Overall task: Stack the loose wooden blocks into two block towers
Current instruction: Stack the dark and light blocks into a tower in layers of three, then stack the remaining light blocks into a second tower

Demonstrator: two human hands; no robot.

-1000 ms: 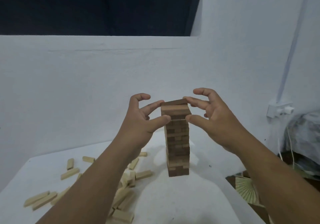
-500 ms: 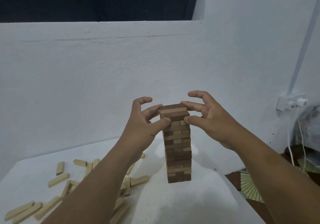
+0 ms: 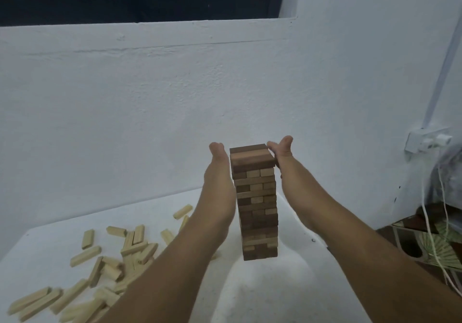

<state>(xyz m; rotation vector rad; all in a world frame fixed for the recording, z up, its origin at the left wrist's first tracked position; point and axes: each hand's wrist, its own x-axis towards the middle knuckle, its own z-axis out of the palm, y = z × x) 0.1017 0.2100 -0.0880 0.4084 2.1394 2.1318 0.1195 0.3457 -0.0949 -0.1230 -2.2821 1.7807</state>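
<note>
My left hand (image 3: 218,170) lies flat against the left face of the block tower (image 3: 256,202), fingers straight and pointing away from me, and my right hand (image 3: 283,157) does the same against the right face near the top, so both palms press the stack between them and neither curls round anything. The tower stands upright on the white table (image 3: 275,292), a little right of the middle, built of small rectangular wooden blocks in crossed layers; most are dark brown, with paler ends showing here and there, and the top layer is smooth dark wood, three blocks lying side by side. The sides look fairly even, though I cannot tell whether every layer sits flush. To the left of the tower, partly hidden under my left forearm, the loose blocks (image 3: 112,260) lie scattered and heaped on the table, pale unvarnished wood, long and square-edged, some overlapping, some alone. Nothing here serves as a box or tray; the blocks rest straight on the table's matt, slightly grainy surface. Behind it rises a rough white plastered wall (image 3: 150,110), with a white socket (image 3: 427,141) on the right and thin white cords (image 3: 425,212) hanging below it
</note>
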